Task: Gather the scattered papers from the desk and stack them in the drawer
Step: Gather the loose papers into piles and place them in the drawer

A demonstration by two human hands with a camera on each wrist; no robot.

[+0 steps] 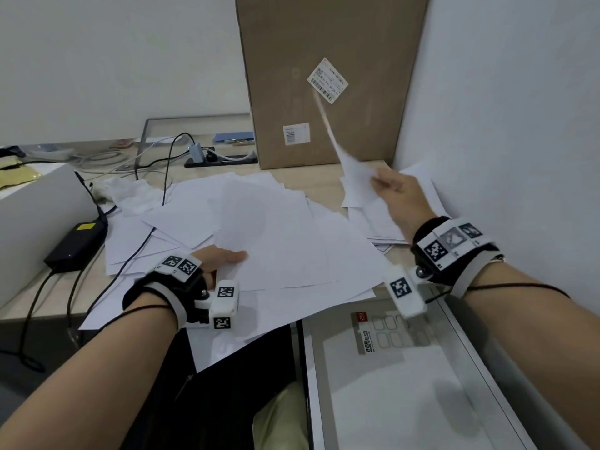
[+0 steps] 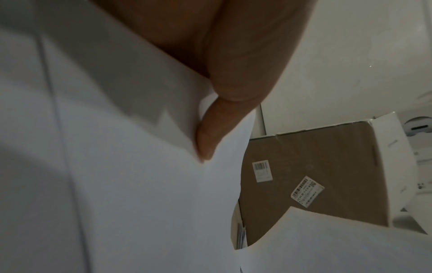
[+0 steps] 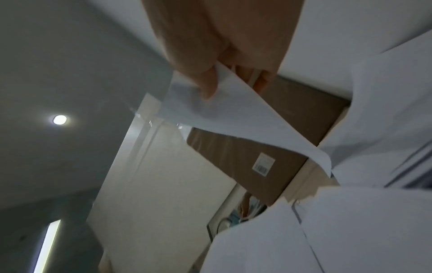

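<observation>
A raised white paper sheet (image 1: 352, 177) was pinched by the right hand (image 1: 401, 196); the spread white paper pile (image 1: 276, 241) was gripped at its edge by the left hand (image 1: 216, 259).

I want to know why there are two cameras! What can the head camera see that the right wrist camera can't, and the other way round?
Only the head camera shows the open drawer, the left hand holding the papers spread on the desk, and the black power brick.

Only the right wrist camera shows a round ceiling light.

Both show the right hand pinching a lifted sheet and the tall cardboard box.
</observation>
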